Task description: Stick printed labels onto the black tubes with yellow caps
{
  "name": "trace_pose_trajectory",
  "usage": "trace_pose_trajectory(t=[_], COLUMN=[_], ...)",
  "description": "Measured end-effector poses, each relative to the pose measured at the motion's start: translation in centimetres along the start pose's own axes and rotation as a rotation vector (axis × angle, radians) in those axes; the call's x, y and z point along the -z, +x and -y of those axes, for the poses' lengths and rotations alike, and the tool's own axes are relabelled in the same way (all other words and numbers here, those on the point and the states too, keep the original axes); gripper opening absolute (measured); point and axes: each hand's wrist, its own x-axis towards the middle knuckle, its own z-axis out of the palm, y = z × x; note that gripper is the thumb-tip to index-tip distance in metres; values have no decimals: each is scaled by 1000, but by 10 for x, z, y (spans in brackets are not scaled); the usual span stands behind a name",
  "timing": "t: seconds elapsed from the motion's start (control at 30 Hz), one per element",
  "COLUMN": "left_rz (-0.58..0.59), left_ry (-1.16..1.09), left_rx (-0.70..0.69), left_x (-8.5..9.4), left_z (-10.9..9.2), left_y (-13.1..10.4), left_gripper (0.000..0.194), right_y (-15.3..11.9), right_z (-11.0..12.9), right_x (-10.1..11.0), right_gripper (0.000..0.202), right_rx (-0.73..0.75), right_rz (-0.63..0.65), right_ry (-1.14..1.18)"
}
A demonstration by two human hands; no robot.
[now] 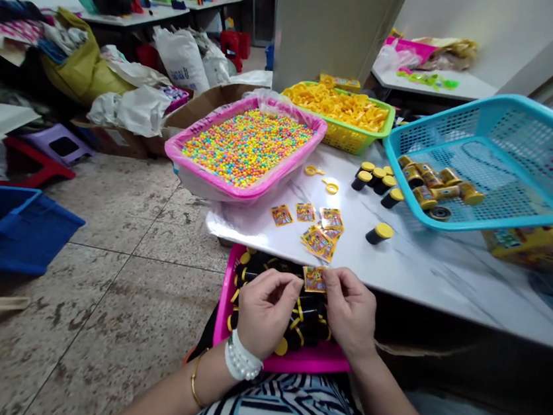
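Observation:
Between my hands is a small printed label (315, 280), yellow with a coloured picture. My right hand (351, 309) pinches its right edge. My left hand (268, 306) is closed, thumb against forefinger, at the label's left edge. Both hands are above a pink basket (306, 364) on my lap, filled with black tubes with yellow caps (311, 308). On the table just beyond lie several similar labels (320, 241), some overlapping. A capped black tube (379, 233) stands to their right, and several more (363, 180) stand farther back. Two yellow ring-shaped pieces (330, 186) lie nearby.
A pink tray (238, 193) of colourful little balls sits at the table's left end. Behind it is a green basket (358, 141) of yellow plastic pieces. A blue basket (454, 221) at right holds several labelled tubes (429, 178). A blue bin (6, 250) stands on the floor.

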Motion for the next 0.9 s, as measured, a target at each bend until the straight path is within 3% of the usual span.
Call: trace_pose_trajectory(t=[0.23, 0.43, 0.6, 0.7, 0.8, 0.83, 0.9], left_rz=[-3, 8, 78, 153, 230, 261, 302], left_ry=[-90, -225, -336, -504, -616, -647, -715], left_rx=[88, 131, 402, 577, 708, 738, 785], left_x=[-5, -6, -5, -3, -2, -2, -1], left_z=[5, 10, 13, 18, 23, 24, 24], left_y=[7, 12, 15, 18, 21, 22, 25], left_gripper=[22, 14, 19, 29, 35, 37, 40], right_y=[-1, -1, -2, 20, 64, 79, 104], right_z=[-4, -8, -2, 1, -4, -8, -16], right_x=[-6, -12, -12, 10, 48, 60, 79], right_gripper=[30, 11, 12, 11, 52, 60, 53], right_rx=[97, 305, 426, 566, 586, 535, 436], right_rz=[-25, 9, 81, -15, -299, -314, -215], right_ry=[-30, -50, -145, -331, -734, -848, -934])
